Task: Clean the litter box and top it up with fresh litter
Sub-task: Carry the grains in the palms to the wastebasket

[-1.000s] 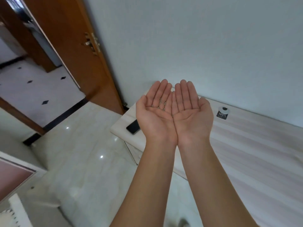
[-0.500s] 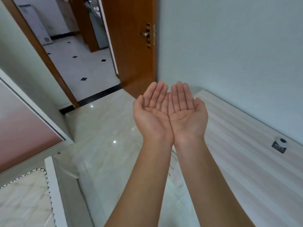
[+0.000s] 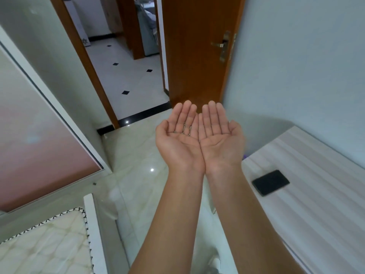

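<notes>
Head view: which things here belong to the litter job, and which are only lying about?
For the job: left hand, cupped palm up; right hand, pressed beside it; small grey grains on the left hand's fingers, probably litter.
Lying about: black phone on the striped table; mattress; open door.

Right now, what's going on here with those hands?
A person holds the left hand and right hand side by side, palms up. A few small dark grains lie on the left hand's fingers. Ahead is an open wooden door; a black phone lies on the striped surface at right.
</notes>
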`<state>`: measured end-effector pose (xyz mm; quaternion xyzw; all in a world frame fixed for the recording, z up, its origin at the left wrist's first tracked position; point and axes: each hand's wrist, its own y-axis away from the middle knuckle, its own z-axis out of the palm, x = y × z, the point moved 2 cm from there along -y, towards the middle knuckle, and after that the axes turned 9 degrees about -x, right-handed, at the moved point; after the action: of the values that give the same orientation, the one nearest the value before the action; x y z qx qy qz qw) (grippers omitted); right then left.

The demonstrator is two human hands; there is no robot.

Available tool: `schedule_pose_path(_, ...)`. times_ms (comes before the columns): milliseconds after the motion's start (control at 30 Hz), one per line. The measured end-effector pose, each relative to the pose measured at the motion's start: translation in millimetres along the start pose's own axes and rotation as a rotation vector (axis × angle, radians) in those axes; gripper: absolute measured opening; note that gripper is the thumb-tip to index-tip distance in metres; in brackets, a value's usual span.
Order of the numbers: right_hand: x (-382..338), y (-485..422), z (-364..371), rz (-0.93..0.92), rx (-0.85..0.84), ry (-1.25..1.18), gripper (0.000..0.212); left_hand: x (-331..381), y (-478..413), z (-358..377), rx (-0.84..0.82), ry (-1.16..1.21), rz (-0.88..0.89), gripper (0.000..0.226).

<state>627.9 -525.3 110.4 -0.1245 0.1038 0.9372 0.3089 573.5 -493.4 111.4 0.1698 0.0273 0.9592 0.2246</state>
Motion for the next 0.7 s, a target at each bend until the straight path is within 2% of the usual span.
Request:
schedule_pose_path(367, 61, -185, 22, 0.113, -0.029, -0.069, 0.048, 27, -184, 6, 0.048, -0.080, 0.105, 0.046)
schedule_pose_path(700, 79, -336, 68, 0.087, -0.054, -0.017, 0.047, 37, -338, 45, 0.002, -0.099, 0.119, 0.046)
